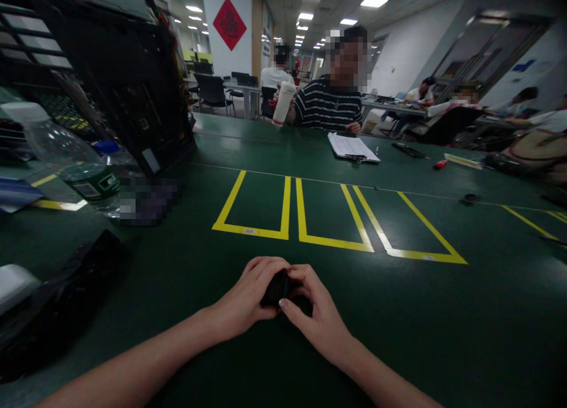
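Close to my body, a small black box-like object [275, 289] sits between my two hands, low over the green table [248, 361]. My left hand [254, 287] is curled round its left side, with the fingers over the top. My right hand [316, 304] closes on it from the right, its thumb tip pressed at the near edge and its fingers bent over the far side. The fingers cover much of the object, so its exact kind cannot be made out. Beyond the hands lie yellow tape outlines [290, 207] on the tabletop.
A plastic bottle [95, 180], a large black frame-like device [142, 101] and a black plastic bag [66, 296] are on the left. Across the table a person in a striped shirt [328, 104] holds a white cup [283, 104] near a clipboard [353, 147].
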A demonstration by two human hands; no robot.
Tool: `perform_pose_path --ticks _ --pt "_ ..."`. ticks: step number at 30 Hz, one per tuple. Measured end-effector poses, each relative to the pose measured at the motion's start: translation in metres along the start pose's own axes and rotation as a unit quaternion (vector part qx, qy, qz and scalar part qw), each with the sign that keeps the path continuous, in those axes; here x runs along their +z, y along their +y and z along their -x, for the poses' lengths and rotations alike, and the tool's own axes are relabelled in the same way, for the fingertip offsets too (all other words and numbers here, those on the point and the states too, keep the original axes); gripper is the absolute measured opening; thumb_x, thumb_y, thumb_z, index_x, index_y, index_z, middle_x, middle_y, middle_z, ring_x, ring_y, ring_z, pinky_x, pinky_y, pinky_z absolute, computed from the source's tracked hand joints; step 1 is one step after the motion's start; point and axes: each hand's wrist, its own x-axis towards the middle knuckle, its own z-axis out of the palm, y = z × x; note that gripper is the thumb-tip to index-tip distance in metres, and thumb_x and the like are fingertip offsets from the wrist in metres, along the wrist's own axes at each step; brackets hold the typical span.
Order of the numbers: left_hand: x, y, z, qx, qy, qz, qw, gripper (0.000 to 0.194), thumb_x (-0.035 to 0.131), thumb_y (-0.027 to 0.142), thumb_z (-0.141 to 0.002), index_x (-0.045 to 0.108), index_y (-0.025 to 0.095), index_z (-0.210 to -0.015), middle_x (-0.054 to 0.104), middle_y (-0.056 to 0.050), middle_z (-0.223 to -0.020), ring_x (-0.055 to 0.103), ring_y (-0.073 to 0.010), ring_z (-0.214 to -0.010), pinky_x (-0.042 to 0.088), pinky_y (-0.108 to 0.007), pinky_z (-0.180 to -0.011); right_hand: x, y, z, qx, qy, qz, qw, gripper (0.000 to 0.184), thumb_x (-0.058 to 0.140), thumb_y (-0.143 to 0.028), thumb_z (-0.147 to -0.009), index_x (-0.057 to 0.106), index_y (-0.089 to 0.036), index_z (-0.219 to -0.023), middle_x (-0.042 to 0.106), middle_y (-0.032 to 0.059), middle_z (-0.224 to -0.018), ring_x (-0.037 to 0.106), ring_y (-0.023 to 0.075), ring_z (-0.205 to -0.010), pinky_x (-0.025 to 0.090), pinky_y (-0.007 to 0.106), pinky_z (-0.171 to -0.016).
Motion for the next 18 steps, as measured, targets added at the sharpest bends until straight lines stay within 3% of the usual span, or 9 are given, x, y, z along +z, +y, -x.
perform_pose_path --ticks 5,13,18 --pt "0.001 0.001 -0.001 0.008 0.009 -0.012 1.000 0.061 0.059 0.010 -0.070 0.032 0.029 -0.122 0.040 -0.003 -0.123 0.033 -0.0248 -0.116 0.031 -0.045 -0.096 0.001 0.007 0.000 -0.014 0.017 -0.002 1.000 0.016 0.052 -0.020 -0.078 0.048 -0.023 -0.093 0.046 0.0036 -0.104 0.051 0.0163 -0.092 0.047 0.031 -0.076" --pt "0.000 0.002 -0.001 -0.005 -0.001 0.004 1.000 0.061 0.058 0.010 -0.071 0.032 0.031 -0.122 0.039 -0.003 -0.124 0.031 -0.0268 -0.118 0.032 -0.048 -0.094 0.000 -0.004 -0.003 0.067 -0.009 -0.016 0.998 0.025 0.052 -0.023 -0.079 0.045 -0.021 -0.102 0.052 0.0041 -0.098 0.053 0.0175 -0.090 0.047 0.035 -0.078" --pt "-0.002 0.003 0.000 0.009 0.001 0.006 1.000 0.062 0.058 0.010 -0.070 0.032 0.031 -0.122 0.039 -0.003 -0.124 0.032 -0.0268 -0.118 0.030 -0.049 -0.095 0.000 -0.002 0.000 0.012 0.000 0.018 1.000 0.023 0.052 -0.021 -0.078 0.046 -0.022 -0.100 0.049 0.0042 -0.100 0.051 0.0174 -0.090 0.048 0.033 -0.075"
